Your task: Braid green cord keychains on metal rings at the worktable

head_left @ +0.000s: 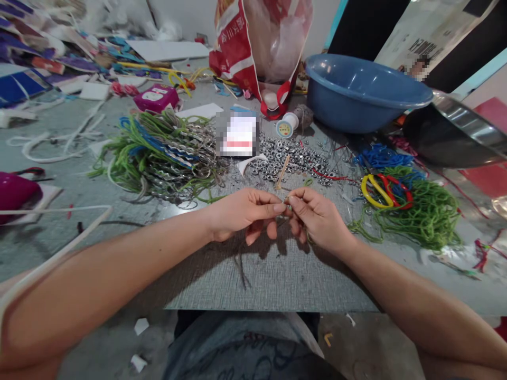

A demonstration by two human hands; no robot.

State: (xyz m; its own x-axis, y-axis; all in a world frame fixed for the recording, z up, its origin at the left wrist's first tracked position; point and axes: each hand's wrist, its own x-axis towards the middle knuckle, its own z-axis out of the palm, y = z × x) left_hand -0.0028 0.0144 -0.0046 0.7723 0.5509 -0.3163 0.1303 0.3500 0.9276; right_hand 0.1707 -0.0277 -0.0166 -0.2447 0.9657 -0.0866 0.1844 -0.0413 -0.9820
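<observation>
My left hand (243, 211) and my right hand (317, 216) meet fingertip to fingertip above the grey table (257, 274). Both are pinched on one small item between them, perhaps a nut with a bit of green cord; it is too small to name. Just beyond my hands lies a heap of small metal nuts (293, 158) with a wooden stick (282, 171) on it. A pile of finished metal pieces tied with green and blue cord (166, 153) lies to the left. Loose green cord (420, 211) lies to the right.
Scissors with yellow and red handles (382, 190) rest on the right cord pile, blue cord (380, 157) behind them. A blue basin (360, 89), a steel bowl (455, 132), a red-and-white bag (257, 47), a thread spool (287, 125) and a pink box (156, 97) stand farther back.
</observation>
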